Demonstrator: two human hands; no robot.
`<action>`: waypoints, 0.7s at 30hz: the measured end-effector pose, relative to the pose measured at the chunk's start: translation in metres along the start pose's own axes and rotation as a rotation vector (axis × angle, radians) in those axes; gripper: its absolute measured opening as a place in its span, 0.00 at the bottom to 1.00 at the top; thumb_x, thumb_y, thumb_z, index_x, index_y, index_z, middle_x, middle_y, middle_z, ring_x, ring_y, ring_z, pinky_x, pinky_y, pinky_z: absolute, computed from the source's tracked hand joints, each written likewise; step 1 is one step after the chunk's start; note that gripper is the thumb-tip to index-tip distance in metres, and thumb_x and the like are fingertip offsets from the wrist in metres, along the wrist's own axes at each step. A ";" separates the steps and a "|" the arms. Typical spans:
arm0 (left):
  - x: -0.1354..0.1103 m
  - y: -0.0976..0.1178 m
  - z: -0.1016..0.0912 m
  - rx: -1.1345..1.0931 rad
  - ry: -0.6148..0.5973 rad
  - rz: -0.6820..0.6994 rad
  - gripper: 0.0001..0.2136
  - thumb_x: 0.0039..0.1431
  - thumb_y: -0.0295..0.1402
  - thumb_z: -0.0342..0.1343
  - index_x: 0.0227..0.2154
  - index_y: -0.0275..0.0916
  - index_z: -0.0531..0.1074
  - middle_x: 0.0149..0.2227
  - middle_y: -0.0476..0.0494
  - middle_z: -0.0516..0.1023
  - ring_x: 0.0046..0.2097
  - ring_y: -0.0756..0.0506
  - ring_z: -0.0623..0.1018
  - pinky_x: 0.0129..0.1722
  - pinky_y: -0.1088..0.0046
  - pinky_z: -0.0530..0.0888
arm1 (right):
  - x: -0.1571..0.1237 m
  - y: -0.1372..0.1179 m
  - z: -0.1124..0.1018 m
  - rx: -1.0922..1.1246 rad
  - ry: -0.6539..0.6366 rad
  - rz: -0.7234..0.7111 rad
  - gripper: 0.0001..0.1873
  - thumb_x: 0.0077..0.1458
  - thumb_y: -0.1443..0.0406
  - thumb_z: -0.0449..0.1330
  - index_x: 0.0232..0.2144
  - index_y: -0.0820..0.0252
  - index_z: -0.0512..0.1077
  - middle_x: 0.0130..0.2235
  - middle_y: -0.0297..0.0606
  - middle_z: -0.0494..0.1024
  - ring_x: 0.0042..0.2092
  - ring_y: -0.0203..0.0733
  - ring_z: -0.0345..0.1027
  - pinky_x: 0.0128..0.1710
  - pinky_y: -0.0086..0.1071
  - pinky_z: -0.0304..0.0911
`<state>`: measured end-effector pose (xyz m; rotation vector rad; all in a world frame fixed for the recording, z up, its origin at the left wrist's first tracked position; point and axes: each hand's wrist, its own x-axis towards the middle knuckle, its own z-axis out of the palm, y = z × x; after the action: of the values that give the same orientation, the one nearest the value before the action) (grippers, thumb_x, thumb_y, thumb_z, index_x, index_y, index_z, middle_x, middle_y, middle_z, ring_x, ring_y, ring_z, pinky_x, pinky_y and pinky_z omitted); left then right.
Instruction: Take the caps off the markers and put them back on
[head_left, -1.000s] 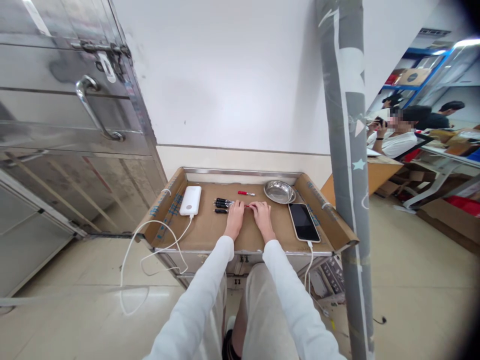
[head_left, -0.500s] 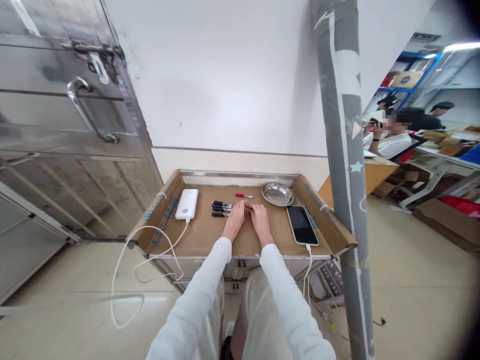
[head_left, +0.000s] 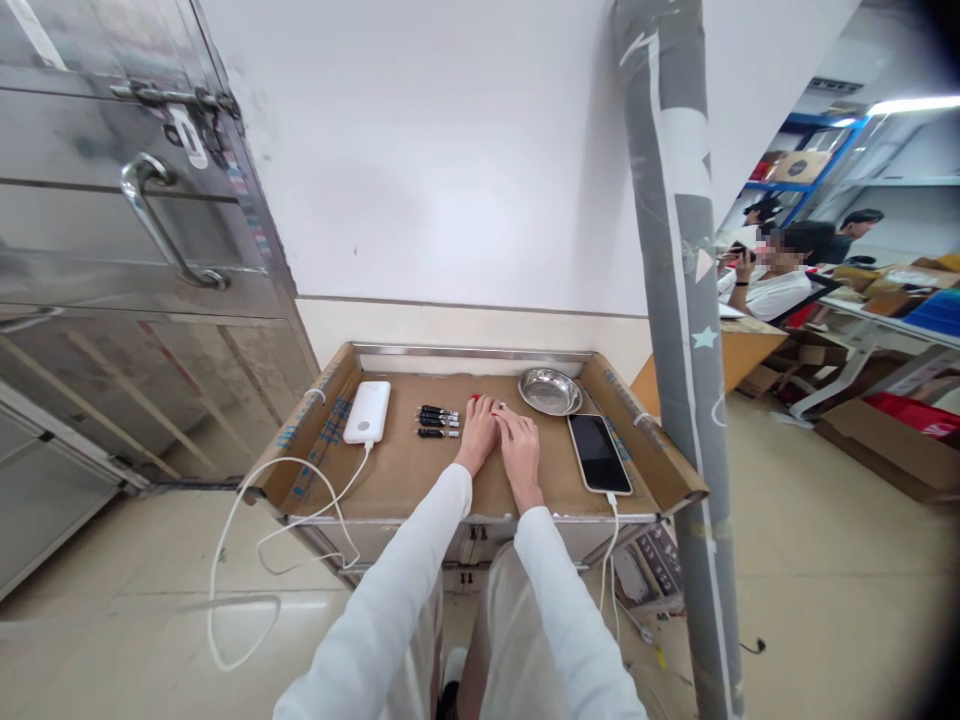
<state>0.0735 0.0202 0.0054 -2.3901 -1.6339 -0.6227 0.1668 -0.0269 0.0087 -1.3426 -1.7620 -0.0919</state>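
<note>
My left hand reaches over the brown cardboard surface, its fingers closed at a short red pen. Most of that pen is hidden beneath the fingers. Close beside it, nearly touching, is my right hand, with its fingertips together on a small red thing too covered to name. Several short black pens with silvery ends lie in a stack of rows left of my hands. A round shiny metal bowl stands behind my right hand.
A white power bank with a cable lies on the left. On the right is a phone, plugged in. Raised cardboard edges border the top. A wrapped grey pole rises at right; people sit farther back.
My left hand has moved forward and slightly right, onto the red pen that lay in plain sight. My right hand has stayed close beside it. The view has shifted slightly.
</note>
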 end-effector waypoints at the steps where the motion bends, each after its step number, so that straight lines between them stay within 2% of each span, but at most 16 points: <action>1: -0.004 -0.001 -0.002 -0.002 -0.003 0.017 0.16 0.64 0.29 0.42 0.51 0.35 0.68 0.51 0.35 0.70 0.56 0.40 0.66 0.57 0.57 0.60 | -0.001 0.000 -0.001 0.005 0.000 0.005 0.19 0.65 0.62 0.43 0.46 0.58 0.72 0.49 0.42 0.76 0.48 0.42 0.66 0.49 0.37 0.56; 4: -0.018 -0.003 -0.010 -0.023 -0.042 0.064 0.13 0.63 0.30 0.45 0.47 0.37 0.69 0.48 0.36 0.71 0.51 0.41 0.69 0.52 0.60 0.64 | -0.004 -0.002 -0.003 0.017 -0.002 0.039 0.19 0.65 0.61 0.44 0.46 0.58 0.72 0.47 0.42 0.77 0.47 0.42 0.67 0.49 0.37 0.56; 8: -0.039 -0.006 -0.025 -0.115 -0.067 0.178 0.12 0.64 0.32 0.45 0.47 0.38 0.68 0.46 0.40 0.72 0.48 0.44 0.70 0.51 0.65 0.64 | -0.007 -0.005 -0.007 0.026 0.003 0.065 0.19 0.65 0.61 0.44 0.44 0.59 0.73 0.45 0.42 0.77 0.45 0.41 0.68 0.49 0.37 0.56; 9: -0.044 -0.006 -0.029 -0.135 -0.058 0.168 0.11 0.65 0.32 0.44 0.46 0.37 0.68 0.43 0.42 0.73 0.46 0.45 0.71 0.50 0.66 0.64 | -0.007 -0.006 -0.008 0.031 0.010 0.066 0.19 0.65 0.61 0.44 0.44 0.59 0.73 0.45 0.42 0.77 0.45 0.41 0.68 0.49 0.37 0.56; 11: -0.054 -0.006 -0.037 -0.166 0.009 0.060 0.12 0.66 0.34 0.43 0.44 0.38 0.69 0.40 0.43 0.74 0.44 0.46 0.72 0.48 0.68 0.65 | -0.008 -0.007 -0.010 0.045 0.019 0.060 0.19 0.65 0.61 0.44 0.44 0.59 0.73 0.45 0.42 0.77 0.45 0.42 0.68 0.50 0.37 0.57; 15: -0.065 -0.007 -0.048 -0.211 0.163 -0.144 0.12 0.66 0.36 0.43 0.46 0.40 0.68 0.42 0.43 0.75 0.45 0.46 0.72 0.47 0.69 0.65 | -0.011 -0.009 -0.010 0.042 -0.048 0.004 0.17 0.64 0.64 0.45 0.44 0.58 0.72 0.45 0.41 0.77 0.45 0.41 0.68 0.50 0.36 0.58; 21: -0.063 -0.007 -0.051 -0.186 0.178 -0.174 0.12 0.66 0.35 0.43 0.45 0.41 0.70 0.42 0.43 0.75 0.46 0.44 0.73 0.47 0.68 0.65 | -0.011 -0.015 -0.014 -0.017 -0.140 -0.061 0.18 0.62 0.68 0.45 0.48 0.56 0.70 0.48 0.40 0.76 0.47 0.42 0.67 0.50 0.36 0.60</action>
<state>0.0357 -0.0489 0.0229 -2.2489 -1.7879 -1.0289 0.1633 -0.0485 0.0157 -1.3353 -1.9239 -0.0471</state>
